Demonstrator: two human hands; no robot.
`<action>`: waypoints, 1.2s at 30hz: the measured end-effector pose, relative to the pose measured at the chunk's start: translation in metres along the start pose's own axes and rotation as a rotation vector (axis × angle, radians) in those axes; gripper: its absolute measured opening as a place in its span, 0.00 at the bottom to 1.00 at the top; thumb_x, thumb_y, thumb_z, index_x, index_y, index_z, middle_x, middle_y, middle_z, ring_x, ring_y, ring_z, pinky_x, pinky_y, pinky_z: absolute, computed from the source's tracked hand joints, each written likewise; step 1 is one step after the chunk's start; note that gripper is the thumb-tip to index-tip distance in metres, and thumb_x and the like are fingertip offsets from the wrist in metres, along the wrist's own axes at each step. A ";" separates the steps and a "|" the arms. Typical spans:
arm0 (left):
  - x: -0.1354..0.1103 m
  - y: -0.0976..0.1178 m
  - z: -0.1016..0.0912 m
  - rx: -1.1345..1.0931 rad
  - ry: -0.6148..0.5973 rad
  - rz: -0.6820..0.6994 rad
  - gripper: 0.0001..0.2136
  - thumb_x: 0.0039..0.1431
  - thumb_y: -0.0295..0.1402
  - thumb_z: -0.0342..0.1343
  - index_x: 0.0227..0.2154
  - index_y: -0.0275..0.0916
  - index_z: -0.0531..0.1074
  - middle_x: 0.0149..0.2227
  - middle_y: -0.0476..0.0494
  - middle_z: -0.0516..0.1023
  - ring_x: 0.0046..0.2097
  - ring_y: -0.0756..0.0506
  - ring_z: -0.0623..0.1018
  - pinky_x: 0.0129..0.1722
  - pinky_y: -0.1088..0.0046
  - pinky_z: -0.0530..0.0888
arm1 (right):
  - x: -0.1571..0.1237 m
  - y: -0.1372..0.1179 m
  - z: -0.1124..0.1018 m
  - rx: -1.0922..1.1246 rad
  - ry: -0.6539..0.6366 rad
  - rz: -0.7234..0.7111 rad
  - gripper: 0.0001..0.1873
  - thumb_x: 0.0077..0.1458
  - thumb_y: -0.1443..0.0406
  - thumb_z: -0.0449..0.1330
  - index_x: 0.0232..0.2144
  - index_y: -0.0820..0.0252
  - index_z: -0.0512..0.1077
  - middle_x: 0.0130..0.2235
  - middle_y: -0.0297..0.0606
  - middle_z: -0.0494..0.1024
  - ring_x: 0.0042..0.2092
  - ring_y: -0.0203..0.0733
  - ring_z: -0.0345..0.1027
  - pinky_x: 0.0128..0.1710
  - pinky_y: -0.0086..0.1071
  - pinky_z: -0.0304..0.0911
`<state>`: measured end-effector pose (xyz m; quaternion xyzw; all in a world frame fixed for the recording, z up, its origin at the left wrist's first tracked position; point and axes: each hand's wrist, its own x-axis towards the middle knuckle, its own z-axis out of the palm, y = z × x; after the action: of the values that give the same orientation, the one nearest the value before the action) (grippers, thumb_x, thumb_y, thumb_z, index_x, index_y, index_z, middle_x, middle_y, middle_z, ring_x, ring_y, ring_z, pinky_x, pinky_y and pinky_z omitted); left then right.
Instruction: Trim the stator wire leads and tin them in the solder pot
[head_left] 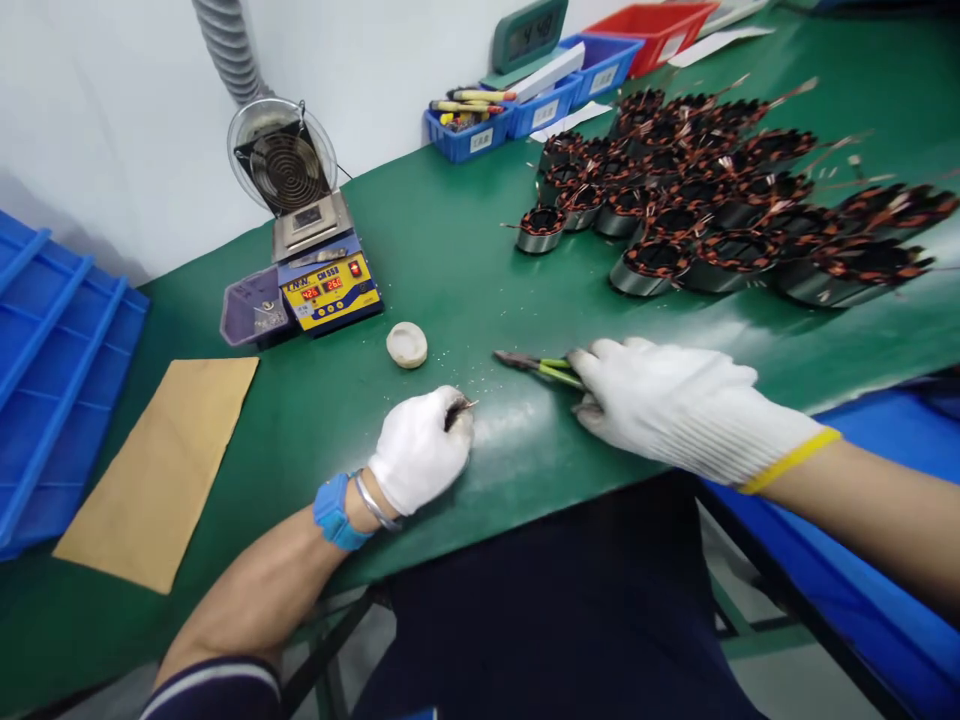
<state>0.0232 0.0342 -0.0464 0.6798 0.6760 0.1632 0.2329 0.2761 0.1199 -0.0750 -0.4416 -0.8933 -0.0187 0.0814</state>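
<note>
Currently, the right hand (675, 405) holds the green-handled cutters (536, 366) in its grip, nose protruding left over the table (450, 250); the left hand (420, 450) grip pinches, apparently, a wire scrap (459, 407).

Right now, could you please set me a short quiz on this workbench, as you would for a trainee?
1. True or false: the right hand touches the pliers on the green table.
2. The left hand is closed on a small dark part. What lies nearest to it? A) the white dish B) the brown paper C) the red bin
3. Fill in: the copper-wound coils sit on the person's ____ side.
Key: 1 true; 2 A; 3 right.
</note>
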 end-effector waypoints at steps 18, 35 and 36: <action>0.000 -0.002 0.003 -0.072 0.018 -0.025 0.06 0.62 0.31 0.49 0.30 0.42 0.69 0.24 0.52 0.73 0.27 0.49 0.72 0.31 0.74 0.67 | -0.041 -0.069 -0.018 1.686 -0.684 0.205 0.22 0.54 0.60 0.57 0.51 0.56 0.68 0.37 0.39 0.74 0.35 0.44 0.74 0.33 0.37 0.74; 0.000 -0.001 0.003 -0.101 0.015 0.016 0.08 0.63 0.31 0.49 0.32 0.42 0.72 0.25 0.52 0.74 0.28 0.49 0.72 0.31 0.74 0.69 | -0.038 -0.071 -0.007 1.290 -0.595 0.213 0.21 0.57 0.60 0.59 0.53 0.51 0.72 0.33 0.34 0.80 0.28 0.41 0.71 0.27 0.31 0.67; 0.000 -0.001 0.003 -0.102 0.009 0.008 0.08 0.63 0.31 0.49 0.31 0.42 0.72 0.25 0.52 0.74 0.28 0.49 0.72 0.31 0.74 0.68 | -0.038 -0.071 -0.007 1.261 -0.577 0.205 0.20 0.57 0.61 0.59 0.53 0.50 0.72 0.32 0.33 0.80 0.28 0.41 0.71 0.27 0.32 0.66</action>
<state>0.0238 0.0341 -0.0495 0.6691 0.6651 0.2014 0.2635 0.2434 0.0460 -0.0719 -0.3796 -0.6733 0.6290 0.0830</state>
